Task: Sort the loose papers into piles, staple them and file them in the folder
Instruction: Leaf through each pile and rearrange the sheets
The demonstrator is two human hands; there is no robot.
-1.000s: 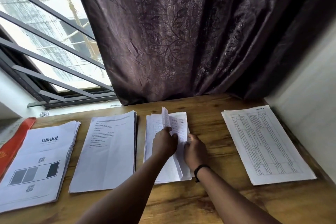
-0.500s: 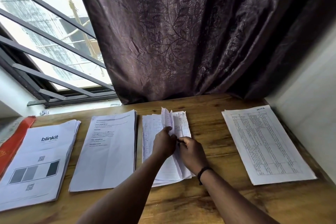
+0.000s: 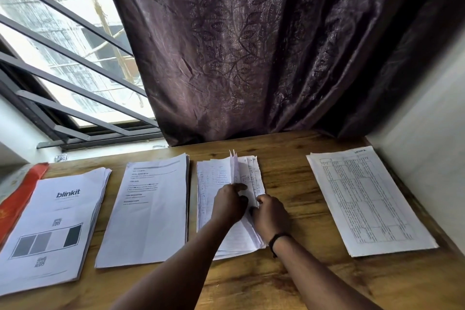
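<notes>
Several paper piles lie in a row on the wooden table (image 3: pixel 289 282). The third pile from the left, handwritten sheets (image 3: pixel 208 184), is under both my hands. My left hand (image 3: pixel 230 202) holds a few raised sheets (image 3: pixel 234 166) that stand upright along the pile's middle. My right hand (image 3: pixel 270 216) pinches the pile's right edge with curled fingers; a black band sits on its wrist. At the far left lies a pile with "blinkit" print (image 3: pixel 52 229), then a typed pile (image 3: pixel 151 209), and at the right a pile with tables (image 3: pixel 367 199). A red folder (image 3: pixel 17 199) shows at the left edge.
A dark patterned curtain (image 3: pixel 251 53) hangs behind the table's far edge. A barred window (image 3: pixel 63 63) is at the back left. A white wall (image 3: pixel 432 153) borders the table on the right, close to the tabled pile.
My right hand slid a little toward me along the pile's right edge. The raised sheets now stand more upright and narrower. My left hand stays on them.
</notes>
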